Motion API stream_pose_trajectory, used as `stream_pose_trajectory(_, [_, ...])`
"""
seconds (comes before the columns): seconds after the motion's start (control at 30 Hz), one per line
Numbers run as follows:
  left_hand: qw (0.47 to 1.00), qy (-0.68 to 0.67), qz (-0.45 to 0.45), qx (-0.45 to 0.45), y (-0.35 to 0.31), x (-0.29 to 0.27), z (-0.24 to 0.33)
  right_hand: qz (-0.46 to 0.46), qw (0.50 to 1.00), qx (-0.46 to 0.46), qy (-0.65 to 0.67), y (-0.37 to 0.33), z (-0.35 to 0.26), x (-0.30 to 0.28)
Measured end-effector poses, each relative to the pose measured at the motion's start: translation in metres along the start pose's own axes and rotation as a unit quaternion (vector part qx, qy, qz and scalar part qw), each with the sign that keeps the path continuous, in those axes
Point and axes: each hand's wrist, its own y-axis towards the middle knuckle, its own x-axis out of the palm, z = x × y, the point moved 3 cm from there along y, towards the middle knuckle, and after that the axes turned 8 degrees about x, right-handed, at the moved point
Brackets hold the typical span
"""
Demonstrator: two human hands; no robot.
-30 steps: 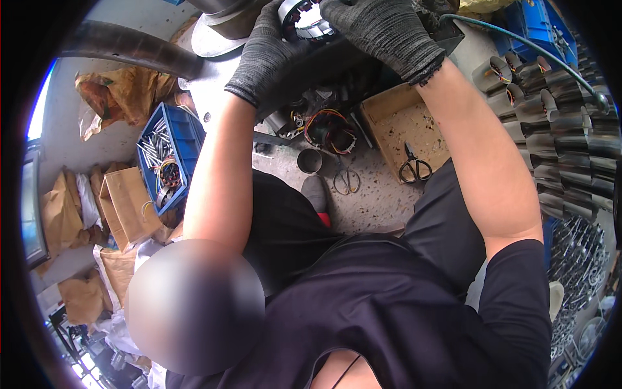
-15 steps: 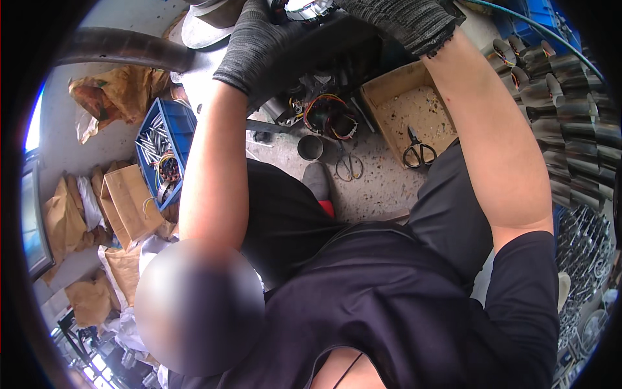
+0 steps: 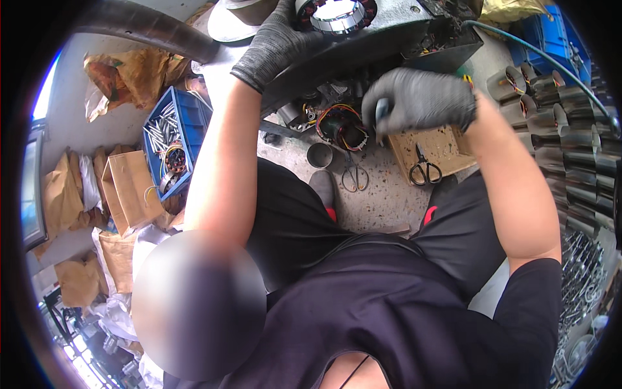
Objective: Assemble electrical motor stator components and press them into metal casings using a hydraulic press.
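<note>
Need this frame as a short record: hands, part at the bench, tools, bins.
left_hand: dark-gloved left hand beside the ring-shaped part; exact contact unclear
right_hand: gloved right hand, curled and blurred, away from that part; grip contents unclear
bench_part: silver and dark ring-shaped part, at the top edge of the picture
scissors: black scissors at the near edge of a brown box; second pair on the floor
left_side: blue bin holding metal rods
right_side: stacked metal tubes
</note>
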Motion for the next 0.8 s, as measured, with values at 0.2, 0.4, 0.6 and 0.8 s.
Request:
stream_pose_trajectory(0.2, [0.999,-0.006,0.0,-0.038,-0.002,-0.016,-0.002,-0.194,0.959,0.182,-0.098,0.036,0.025,0.054])
stream_pose_trajectory(0.4, [0.994,-0.106,-0.018,-0.012,-0.001,-0.021,-0.014,0.428,0.884,-0.163,-0.097,0.055,0.049,-0.015])
stream_pose_trajectory(0.6, [0.996,-0.089,-0.005,-0.004,0.0,-0.024,-0.019,0.402,0.89,-0.104,0.189,0.02,0.054,-0.065])
stream_pose_trajectory(0.8, [0.986,0.156,0.051,0.007,0.006,-0.042,-0.024,0.406,0.821,-0.087,0.393,-0.015,0.044,-0.067])
